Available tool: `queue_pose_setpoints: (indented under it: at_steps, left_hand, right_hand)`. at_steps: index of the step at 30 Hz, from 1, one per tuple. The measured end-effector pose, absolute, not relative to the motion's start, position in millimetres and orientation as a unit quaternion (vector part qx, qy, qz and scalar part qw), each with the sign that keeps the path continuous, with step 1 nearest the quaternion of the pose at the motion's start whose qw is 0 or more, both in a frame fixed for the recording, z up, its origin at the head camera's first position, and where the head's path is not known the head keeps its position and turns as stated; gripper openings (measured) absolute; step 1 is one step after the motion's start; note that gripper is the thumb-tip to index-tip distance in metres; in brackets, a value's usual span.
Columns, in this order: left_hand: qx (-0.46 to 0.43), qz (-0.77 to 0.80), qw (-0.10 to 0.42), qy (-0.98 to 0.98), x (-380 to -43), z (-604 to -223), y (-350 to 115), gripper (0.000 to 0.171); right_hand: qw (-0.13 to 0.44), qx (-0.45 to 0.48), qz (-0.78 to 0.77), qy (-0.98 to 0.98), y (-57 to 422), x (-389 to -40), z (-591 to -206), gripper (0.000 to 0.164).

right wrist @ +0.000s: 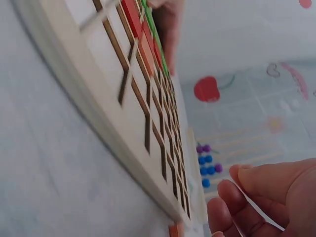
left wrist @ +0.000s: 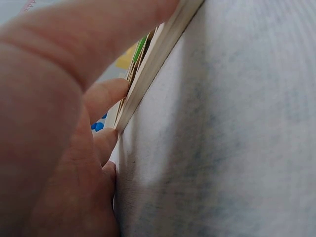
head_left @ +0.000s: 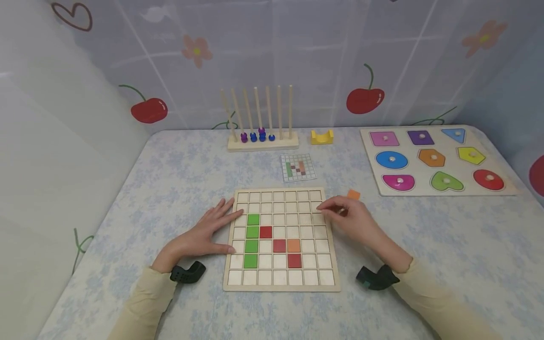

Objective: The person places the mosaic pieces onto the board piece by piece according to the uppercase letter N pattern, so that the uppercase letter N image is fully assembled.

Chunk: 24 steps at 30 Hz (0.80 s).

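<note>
A square wooden grid board (head_left: 281, 288) lies on the table, holding several green tiles (head_left: 251, 246) in one column, red tiles (head_left: 294, 260) on a diagonal, and one orange tile (head_left: 293, 245). Along its left edge rests my left hand (head_left: 206, 231), fingers spread, with index fingertip and thumb on the frame. My right hand (head_left: 350, 219) is over the board's upper right edge, its fingers bent and thumb near the index finger. No tile shows between the fingertips in the right wrist view. A loose orange tile (head_left: 353, 194) lies just behind that hand, partly hidden by it.
Behind the board lies a small printed pattern card (head_left: 298, 168). Farther back stand a peg rack (head_left: 263, 145) with blue and purple beads and a yellow cradle-shaped block (head_left: 322, 138). A knobbed shape puzzle (head_left: 446, 189) lies at the right.
</note>
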<state>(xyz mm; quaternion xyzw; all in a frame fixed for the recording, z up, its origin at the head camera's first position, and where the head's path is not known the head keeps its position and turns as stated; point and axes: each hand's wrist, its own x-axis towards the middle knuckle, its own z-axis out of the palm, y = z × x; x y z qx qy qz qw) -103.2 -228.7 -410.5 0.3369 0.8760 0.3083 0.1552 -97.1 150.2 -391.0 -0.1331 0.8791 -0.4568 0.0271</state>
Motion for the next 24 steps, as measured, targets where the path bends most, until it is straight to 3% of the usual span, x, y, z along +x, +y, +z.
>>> queue_pose_setpoints:
  at_steps: [5, 12, 24]
  left_hand:
    - [0.335, 0.308, 0.156, 0.877, -102.8, -410.3, -228.7, 0.088]
    - [0.334, 0.305, 0.157, 0.878, -102.9, -411.5, -228.7, 0.088]
    - [0.343, 0.314, 0.146, 0.873, -102.0, -411.0, -228.9, 0.088]
  right_hand:
    - [0.027, -0.091, -0.453, 0.886, 176.6, -112.0, -395.4, 0.017]
    - [0.020, -0.136, -0.388, 0.912, 184.7, -117.1, -404.9, 0.023]
    - [0.016, -0.121, -0.368, 0.922, 181.7, -116.3, -405.4, 0.014]
